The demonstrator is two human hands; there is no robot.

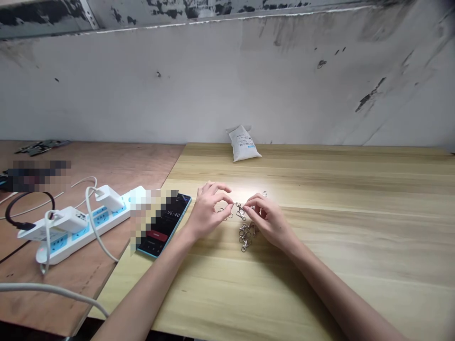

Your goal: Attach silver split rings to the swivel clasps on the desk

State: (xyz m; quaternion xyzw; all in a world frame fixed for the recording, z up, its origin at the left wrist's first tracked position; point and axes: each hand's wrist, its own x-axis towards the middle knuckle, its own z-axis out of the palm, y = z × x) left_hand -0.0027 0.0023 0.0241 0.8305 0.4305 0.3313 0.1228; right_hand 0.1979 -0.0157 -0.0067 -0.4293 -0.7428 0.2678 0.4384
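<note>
Your left grip (208,210) and right grip (268,222) are both curled nearly closed, their fingertips meeting on a small metal swivel clasp (241,211) that they appear to pinch between them, though your fingers hide part of it and how firmly it is held is hard to judge. Just below your right grip, on the side toward you, a tangled heap of similar clasps (246,238) lies on the wooden counter (355,199). Beside your left grip's fingers sit a couple of small metal rings (223,214), and a lone ring (265,194) lies just beyond your right grip. As things lie, one clasp is up in your fingers and most of the others are bunched in the heap, with no separate row or group showing. You can't count the pieces, because they are small and your right hand covers part of the heap, and it's hard to tell whether any are linked. Left of your left grip lies a smartphone (165,225) showing 06:40, partly blotted out by pixelation. Farther left sits a white power strip (76,232) with plugged-in chargers (108,198), and well ahead of your grips a white bag (243,144) leans against the wall, its label too small to read.
</note>
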